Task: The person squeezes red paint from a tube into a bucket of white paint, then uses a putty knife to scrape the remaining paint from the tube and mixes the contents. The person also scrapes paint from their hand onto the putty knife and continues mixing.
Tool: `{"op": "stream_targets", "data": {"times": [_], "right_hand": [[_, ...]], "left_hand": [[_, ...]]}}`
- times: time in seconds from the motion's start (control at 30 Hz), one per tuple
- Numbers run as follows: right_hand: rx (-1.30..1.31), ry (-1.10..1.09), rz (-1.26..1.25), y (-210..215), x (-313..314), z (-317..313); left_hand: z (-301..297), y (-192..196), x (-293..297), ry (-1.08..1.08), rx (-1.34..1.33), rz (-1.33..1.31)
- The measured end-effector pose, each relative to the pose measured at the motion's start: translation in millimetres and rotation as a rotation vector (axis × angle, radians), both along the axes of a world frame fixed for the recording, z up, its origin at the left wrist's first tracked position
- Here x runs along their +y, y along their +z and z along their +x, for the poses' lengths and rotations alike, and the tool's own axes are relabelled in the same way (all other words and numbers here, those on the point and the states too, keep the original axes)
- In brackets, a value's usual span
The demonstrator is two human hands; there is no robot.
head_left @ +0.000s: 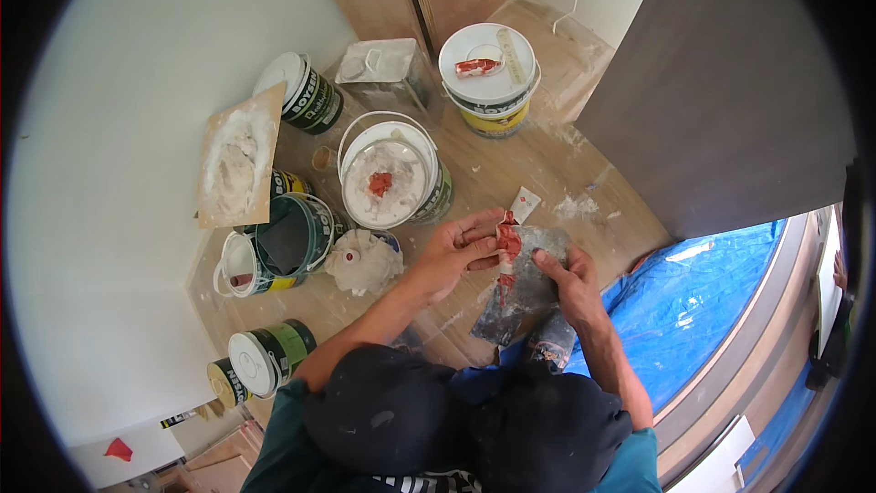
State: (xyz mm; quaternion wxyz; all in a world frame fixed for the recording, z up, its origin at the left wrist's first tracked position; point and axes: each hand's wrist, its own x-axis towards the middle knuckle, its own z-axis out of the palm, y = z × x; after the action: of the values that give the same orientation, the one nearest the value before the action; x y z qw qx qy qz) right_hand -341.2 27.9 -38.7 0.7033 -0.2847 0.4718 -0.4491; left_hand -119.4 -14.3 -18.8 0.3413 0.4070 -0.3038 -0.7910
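- Nearest me, the right hand (577,285) grips a smeared grey metal plate (537,281), thumb pressed on top, the other fingers mostly hidden behind it.
- I see the left hand (447,257) with its fingers close together, tips against a crumpled red-smeared tube (508,242) over the plate's left part; I cannot tell whether they pinch it.
- Right of the hands I have a wrinkled blue tarp (707,310).
- Beyond the left hand, a pail (442,190) shows whitish compound topped by a red dab (380,184).
- Left of that, a paste-covered board (263,141) sits beside a dark-green bucket (324,228).
- Farther off, a second red tube (477,67) lies on a lidded pail (493,119).
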Motion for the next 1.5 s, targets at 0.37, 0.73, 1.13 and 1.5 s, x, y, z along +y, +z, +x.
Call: {"op": "stream_targets", "data": {"times": [0.37, 0.73, 1.13, 1.5], "right_hand": [[0.035, 0.028, -0.024, -5.9, -3.7, 10.5], [-0.023, -0.057, -0.08, 4.3, 8.8, 17.7], [0.076, -0.273, -0.279, 32.1, 5.4, -12.8], [0.16, -0.298, -0.206, 15.2, 5.6, -14.5]], "left_hand": [[0.0, 6.3, -1.5, 0.093, -0.013, 0.1], [15.8, -0.2, -13.4, 0.31, 0.203, 0.212], [97.4, 23.7, -233.7, 0.339, -0.213, -0.278], [157.2, 0.0, -313.3, 0.19, -0.654, -0.469]]}}
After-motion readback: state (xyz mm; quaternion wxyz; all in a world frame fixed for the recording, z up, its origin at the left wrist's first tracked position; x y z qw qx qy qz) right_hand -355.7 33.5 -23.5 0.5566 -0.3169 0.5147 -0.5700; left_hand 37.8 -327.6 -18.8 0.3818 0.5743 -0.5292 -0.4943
